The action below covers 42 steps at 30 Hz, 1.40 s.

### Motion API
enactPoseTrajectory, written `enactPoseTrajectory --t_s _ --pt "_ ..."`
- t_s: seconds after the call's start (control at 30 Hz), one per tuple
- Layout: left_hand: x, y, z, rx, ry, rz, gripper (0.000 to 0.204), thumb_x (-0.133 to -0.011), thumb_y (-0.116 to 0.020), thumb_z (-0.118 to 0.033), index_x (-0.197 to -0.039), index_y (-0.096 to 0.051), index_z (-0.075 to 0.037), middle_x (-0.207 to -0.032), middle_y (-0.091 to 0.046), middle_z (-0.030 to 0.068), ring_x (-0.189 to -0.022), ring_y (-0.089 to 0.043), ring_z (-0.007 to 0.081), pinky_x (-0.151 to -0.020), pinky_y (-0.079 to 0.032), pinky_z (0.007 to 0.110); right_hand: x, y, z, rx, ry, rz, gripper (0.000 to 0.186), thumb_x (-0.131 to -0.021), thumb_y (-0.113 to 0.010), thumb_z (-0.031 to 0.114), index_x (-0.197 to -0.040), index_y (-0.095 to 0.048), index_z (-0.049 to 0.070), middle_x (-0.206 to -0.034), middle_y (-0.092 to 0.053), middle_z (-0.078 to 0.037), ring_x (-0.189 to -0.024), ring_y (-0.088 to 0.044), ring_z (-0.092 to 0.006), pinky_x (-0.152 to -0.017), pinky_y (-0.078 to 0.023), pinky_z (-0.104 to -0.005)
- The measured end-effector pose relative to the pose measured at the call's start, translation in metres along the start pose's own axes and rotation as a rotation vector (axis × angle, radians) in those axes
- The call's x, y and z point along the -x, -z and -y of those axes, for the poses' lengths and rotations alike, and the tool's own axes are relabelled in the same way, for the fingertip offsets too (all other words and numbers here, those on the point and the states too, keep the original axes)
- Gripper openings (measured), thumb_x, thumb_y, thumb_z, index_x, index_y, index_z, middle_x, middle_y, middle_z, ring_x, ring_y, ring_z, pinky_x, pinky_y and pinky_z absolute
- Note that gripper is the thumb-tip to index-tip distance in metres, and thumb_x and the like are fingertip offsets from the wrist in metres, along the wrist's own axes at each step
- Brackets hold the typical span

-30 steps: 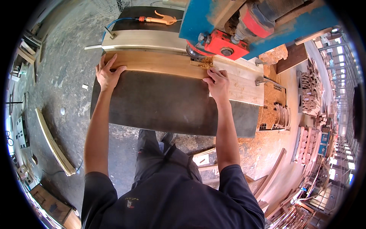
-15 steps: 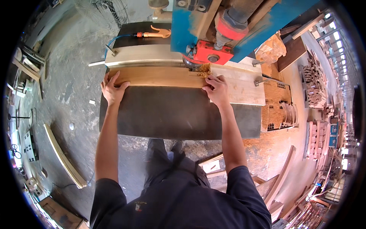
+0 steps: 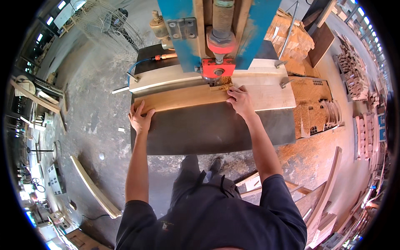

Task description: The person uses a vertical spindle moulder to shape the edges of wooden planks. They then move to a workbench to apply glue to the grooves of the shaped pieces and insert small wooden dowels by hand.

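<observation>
A flat wooden board [image 3: 183, 98] lies on the dark machine table [image 3: 196, 131], its left end angled nearer me. My left hand [image 3: 141, 118] grips that end, fingers over the top and thumb at the near edge. At the other end, my right hand [image 3: 240, 101] pinches the board beside some sawdust [image 3: 226, 83]. Just beyond the right fingers is the red machine head [image 3: 218, 68], with its cutter partly hidden below. A dark wedge of table separates the board from the pale wooden fence [image 3: 166, 78] behind it.
A pale plank [image 3: 271, 96] lies right of my right hand, with metal clamps [image 3: 286, 82] near it. An air blow gun [image 3: 166, 56] with a blue hose rests behind the fence. Sawdust covers the floor at right. Long wood strips [image 3: 95, 187] lie at left.
The board's left end has swung toward me, away from the fence, with my left hand on it. My right hand stays at the other end. The whole view has shifted and turned.
</observation>
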State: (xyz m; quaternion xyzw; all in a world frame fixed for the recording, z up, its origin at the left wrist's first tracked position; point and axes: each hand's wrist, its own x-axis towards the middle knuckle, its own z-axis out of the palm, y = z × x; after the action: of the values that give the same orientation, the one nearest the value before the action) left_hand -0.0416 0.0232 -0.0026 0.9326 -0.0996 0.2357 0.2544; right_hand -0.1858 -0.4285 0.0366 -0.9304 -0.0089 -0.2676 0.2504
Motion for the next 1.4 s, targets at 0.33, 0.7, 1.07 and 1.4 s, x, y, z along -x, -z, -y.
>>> enactPoseTrajectory --t_s 0.33,0.7,1.07,1.4 --pt "-0.013 0.103 -0.046 -0.058 -0.654 0.394 0.095 -0.058 -0.098 -0.033 -0.142 -0.062 -0.007 -0.141 -0.055 0.0131 -0.129 -0.053 0.0379 -0.108 -0.049 0.052 0.098 0.027 0.083 0.015 -0.214 -0.139 0.037 -0.074 -0.082 0.0 -0.11 -0.076 0.008 -0.131 -0.072 -0.01 -0.108 -0.068 -0.0344 -0.088 -0.06 -0.0428" --pt "-0.056 0.085 -0.051 0.041 -1.035 0.667 0.065 -0.078 -0.089 -0.027 -0.128 -0.054 -0.005 -0.099 -0.065 0.0102 -0.086 -0.066 0.032 -0.076 -0.053 0.046 0.206 -0.013 0.244 0.141 -0.855 -0.421 0.022 -0.087 -0.077 -0.005 -0.108 -0.079 0.001 -0.121 -0.077 -0.017 -0.105 -0.075 -0.0311 -0.088 -0.061 -0.0369" --pt "0.006 0.186 -0.175 0.397 -1.437 0.688 0.059 -0.083 -0.083 -0.017 -0.138 -0.064 -0.01 -0.098 -0.066 0.0097 -0.088 -0.069 0.0328 -0.074 -0.054 0.045 0.275 -0.053 0.385 -0.165 -1.326 -0.592 0.028 -0.089 -0.082 0.013 -0.115 -0.08 0.006 -0.095 -0.08 -0.017 -0.076 -0.076 -0.0181 -0.073 -0.061 -0.0328" --pt "0.239 0.197 -0.189 0.477 -1.486 1.501 0.057 -0.095 -0.069 -0.009 -0.147 -0.051 0.005 -0.125 -0.069 0.0318 -0.113 -0.068 0.0471 -0.095 -0.055 0.048 0.332 -0.024 0.447 -0.652 -1.504 -1.786 0.075 -0.094 -0.079 0.031 -0.146 -0.043 -0.01 -0.128 -0.067 -0.028 -0.114 -0.07 -0.0312 -0.097 -0.057 -0.043"
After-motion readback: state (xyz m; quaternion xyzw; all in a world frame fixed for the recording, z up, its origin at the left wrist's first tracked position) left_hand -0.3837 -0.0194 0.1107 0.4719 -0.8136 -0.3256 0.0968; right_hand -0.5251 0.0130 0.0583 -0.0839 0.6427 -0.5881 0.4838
